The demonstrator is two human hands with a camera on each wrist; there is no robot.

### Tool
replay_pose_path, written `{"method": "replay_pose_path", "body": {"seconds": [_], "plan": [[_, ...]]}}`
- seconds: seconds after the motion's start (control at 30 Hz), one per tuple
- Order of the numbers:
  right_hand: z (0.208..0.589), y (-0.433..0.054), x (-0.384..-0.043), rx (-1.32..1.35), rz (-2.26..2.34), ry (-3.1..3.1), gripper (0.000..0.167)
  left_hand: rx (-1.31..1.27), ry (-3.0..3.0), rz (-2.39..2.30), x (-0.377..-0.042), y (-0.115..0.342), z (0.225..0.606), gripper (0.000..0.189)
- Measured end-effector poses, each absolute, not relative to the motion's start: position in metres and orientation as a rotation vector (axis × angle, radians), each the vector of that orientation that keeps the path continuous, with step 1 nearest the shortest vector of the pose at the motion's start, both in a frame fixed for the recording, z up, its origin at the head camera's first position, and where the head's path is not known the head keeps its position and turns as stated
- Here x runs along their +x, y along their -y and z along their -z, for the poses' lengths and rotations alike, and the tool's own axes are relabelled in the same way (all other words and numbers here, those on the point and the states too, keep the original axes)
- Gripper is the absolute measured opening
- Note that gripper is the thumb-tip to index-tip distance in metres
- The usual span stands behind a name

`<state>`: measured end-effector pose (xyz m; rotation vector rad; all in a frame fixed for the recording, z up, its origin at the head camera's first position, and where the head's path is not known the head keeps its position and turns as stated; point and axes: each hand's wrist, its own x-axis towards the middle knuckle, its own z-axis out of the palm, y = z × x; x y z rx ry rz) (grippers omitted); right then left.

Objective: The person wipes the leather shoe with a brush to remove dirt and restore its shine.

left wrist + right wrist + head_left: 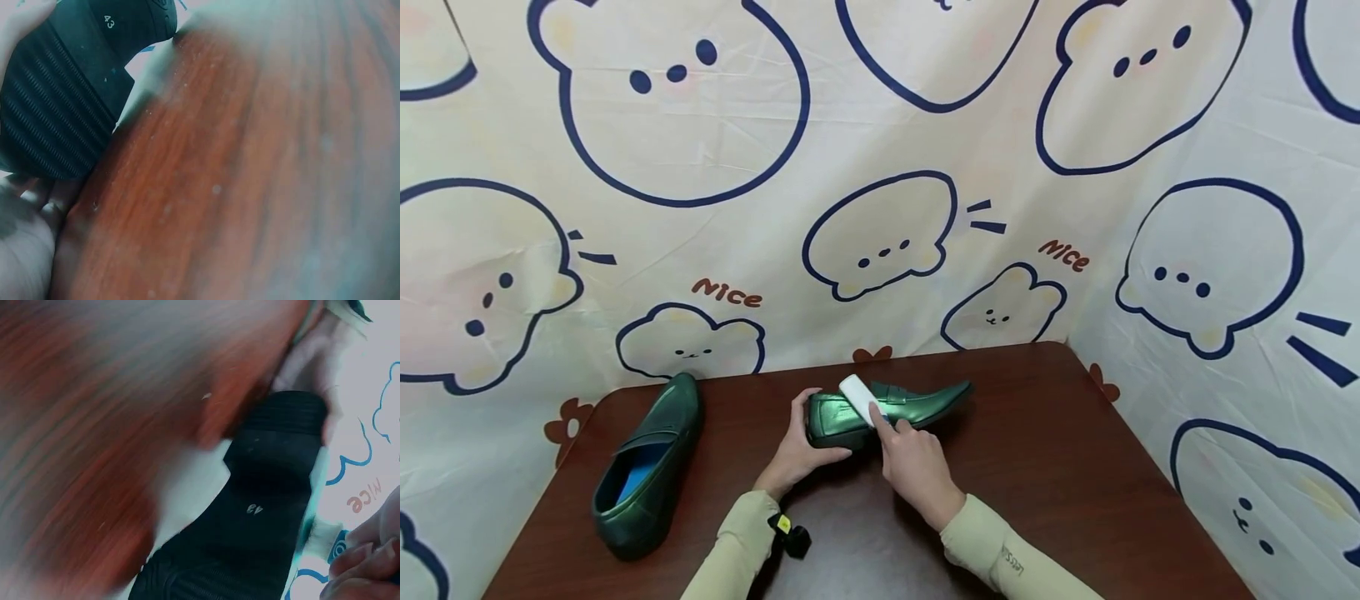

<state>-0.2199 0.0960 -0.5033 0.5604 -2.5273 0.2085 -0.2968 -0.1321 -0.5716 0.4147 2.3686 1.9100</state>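
A green leather loafer [835, 417] lies tipped on its side, toe to the right, near the table's back edge. My left hand [795, 454] grips it by the heel, fingers behind and thumb low at the sole side. My right hand [919, 468] holds a white lint roller [854, 395] with a blue end, which lies against the loafer's upper side. In the right wrist view the black sole [269, 500] faces the camera, marked with a size number. The left wrist view shows the ridged heel [56, 106] close by, with part of the left palm [25, 250] below it.
A second green loafer [651, 475] with a blue insole stands at the table's left side, toe away from me. The brown wooden table [1037, 492] ends at a white cloth backdrop [887, 133] with bear drawings. A small black object [796, 540] sits by the left cuff.
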Motion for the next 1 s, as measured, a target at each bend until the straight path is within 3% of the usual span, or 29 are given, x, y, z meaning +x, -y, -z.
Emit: {"method": "replay_pose_path", "body": {"seconds": [0.33,0.5,0.7,1.0], "plan": [[0.505,-0.068,-0.21,0.834,-0.251,2.576,0.057,0.507,-2.347,-1.964,-0.297,0.134,0.574,0.112],[0.509,-0.055,-0.212,0.801,-0.157,2.588,0.06,0.571,-2.316,-1.99,-0.297,0.135,0.575,0.115],[0.511,-0.05,-0.215,0.743,-0.059,2.568,0.062,0.475,-2.34,-1.965,-0.296,0.136,0.573,0.113],[0.51,-0.069,-0.22,0.584,-0.02,2.562,0.063,0.422,-2.373,-1.907,-0.296,0.131,0.572,0.113]]}}
